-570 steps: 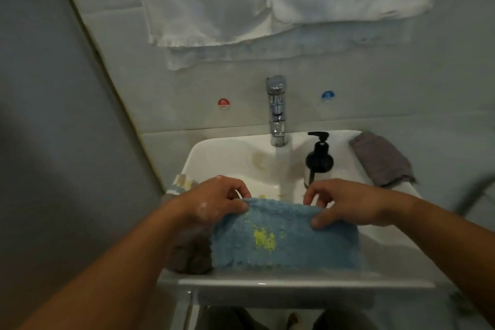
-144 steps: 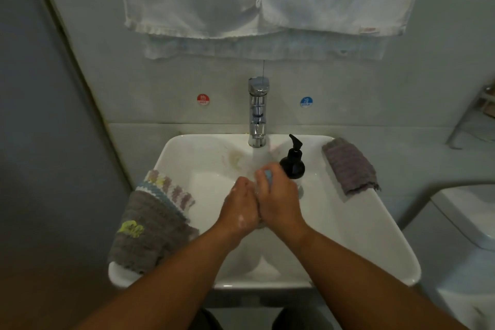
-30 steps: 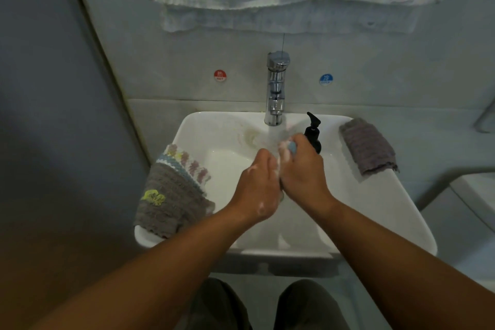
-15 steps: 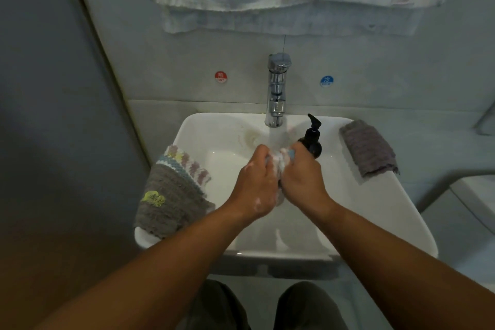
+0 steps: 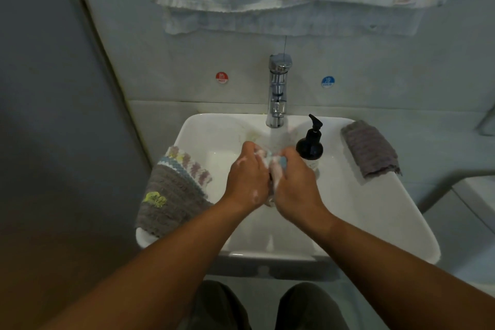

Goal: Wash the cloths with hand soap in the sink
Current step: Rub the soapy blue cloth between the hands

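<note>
White sink [image 5: 375,222] under a chrome tap [image 5: 278,88] fills mid-frame. Both the left hand [image 5: 247,177] and the right hand [image 5: 294,185] clench a lathered blue cloth [image 5: 276,166] over the basin, just below the spout. It seems mid-scrub, not rinsed; the stacked cloths [image 5: 171,195] on the left rim and the grey cloth [image 5: 369,149] at right probably await washing. Hands hide most of the blue cloth; water flow is unclear

Sink [image 5: 375,211] rim: soap bottle [image 5: 310,146], grey cloth [image 5: 369,149]

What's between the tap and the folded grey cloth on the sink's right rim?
The black soap pump bottle stands there, between the tap and the grey cloth, seen in the head view.
</note>
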Available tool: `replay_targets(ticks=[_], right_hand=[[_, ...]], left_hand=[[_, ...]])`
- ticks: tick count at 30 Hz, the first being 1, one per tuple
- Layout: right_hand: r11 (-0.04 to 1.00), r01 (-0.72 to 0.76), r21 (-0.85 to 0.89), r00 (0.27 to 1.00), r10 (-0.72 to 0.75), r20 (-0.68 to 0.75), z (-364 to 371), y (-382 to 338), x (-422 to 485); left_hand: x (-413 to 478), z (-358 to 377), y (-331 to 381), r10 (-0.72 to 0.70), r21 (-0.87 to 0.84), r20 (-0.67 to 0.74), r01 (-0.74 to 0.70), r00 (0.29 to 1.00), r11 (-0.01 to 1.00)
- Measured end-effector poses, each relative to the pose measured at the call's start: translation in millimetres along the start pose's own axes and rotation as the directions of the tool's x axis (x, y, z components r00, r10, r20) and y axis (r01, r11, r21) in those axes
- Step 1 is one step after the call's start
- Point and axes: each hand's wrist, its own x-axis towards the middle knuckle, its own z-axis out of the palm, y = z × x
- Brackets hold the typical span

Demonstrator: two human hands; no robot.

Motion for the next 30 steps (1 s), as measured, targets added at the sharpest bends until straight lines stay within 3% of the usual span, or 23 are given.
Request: replay_targets(ticks=[3, 5, 8, 11, 14, 17, 20, 23, 27, 30], right_hand=[[0.996, 0.086, -0.003, 0.986, -0.086, -0.141, -6, -3, 12], [1.000, -0.022, -0.016, 0.986, 0.019, -0.167, -13, 5, 27], [0.986, -0.154, -0.061, 0.987, 0.151, -0.053, -9, 13, 26], [0.998, -0.047, -0.033, 0.999, 0.047, 0.009, 2, 2, 4], [0.997, 0.082, 0.012, 0.991, -0.080, -0.107, -3, -4, 5], [0.999, -0.047, 0.007, 0.987, 0.047, -0.156, -13, 7, 24], [0.987, -0.155, -0.036, 0.987, 0.153, -0.044, -9, 13, 21], [0.998, -0.042, -0.043, 0.999, 0.042, 0.002, -1, 3, 3], [0.993, 0.116, 0.005, 0.985, -0.114, -0.127, -8, -2, 10], [0.999, 0.039, -0.016, 0.997, -0.040, -0.061, -18, 12, 24]], left_hand=[[-10, 6, 1, 0.039, 0.072, 0.119, -0.048, 0.992, 0.996], [-18, 10, 4, 0.107, 0.058, 0.166, -0.118, 0.980, 0.991], [-11, 6, 7, 0.129, 0.005, 0.064, -0.129, 0.990, 0.992], [1, 2, 4, -0.002, 0.008, -0.036, 0.002, 0.999, 1.000], [-7, 4, 0, 0.017, 0.093, 0.087, -0.026, 0.996, 0.995], [-21, 8, 5, 0.115, 0.078, 0.192, -0.132, 0.975, 0.988], [-14, 7, 5, 0.151, -0.011, 0.086, -0.151, 0.985, 0.989], [-1, 2, 1, 0.035, -0.040, -0.020, -0.035, 0.999, 0.999], [-12, 6, 0, 0.060, 0.049, 0.147, -0.068, 0.987, 0.996], [-16, 2, -5, 0.156, 0.071, 0.203, -0.174, 0.967, 0.982]])
